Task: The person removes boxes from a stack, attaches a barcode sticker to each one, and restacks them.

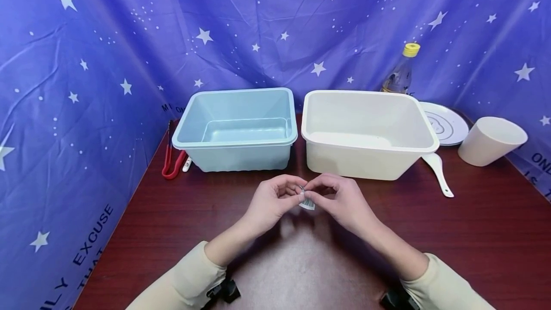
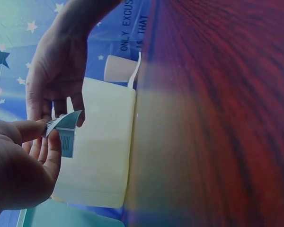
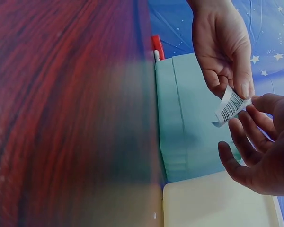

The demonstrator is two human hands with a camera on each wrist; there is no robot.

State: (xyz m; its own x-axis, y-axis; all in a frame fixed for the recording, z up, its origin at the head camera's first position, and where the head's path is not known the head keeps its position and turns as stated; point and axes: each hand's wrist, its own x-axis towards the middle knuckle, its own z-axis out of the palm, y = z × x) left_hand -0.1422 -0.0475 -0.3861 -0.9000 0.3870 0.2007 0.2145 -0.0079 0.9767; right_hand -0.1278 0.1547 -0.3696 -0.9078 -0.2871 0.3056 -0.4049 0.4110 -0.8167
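A small white barcode label (image 1: 307, 204) is held up between the two hands, over the table in front of the tubs. My left hand (image 1: 271, 202) pinches it between thumb and fingertips. From the other side, my right hand (image 1: 342, 202) meets it with thumb and index finger at its top corner, the other fingers loosely bent. The right wrist view shows black bars on the label (image 3: 231, 106), which curves at its lower end. Its darker face, creased into two panels (image 2: 66, 137), appears in the left wrist view. Part of the label is hidden by the fingertips.
Behind the hands stand a light blue tub (image 1: 241, 157) and a white tub (image 1: 353, 161). Red-handled tongs (image 1: 172, 169) and a white pen-like stick (image 1: 187, 164) lie left. To the right are a white spoon (image 1: 439, 176), plate (image 1: 456, 128), cup (image 1: 484, 145) and yellow-capped bottle (image 1: 400, 73).
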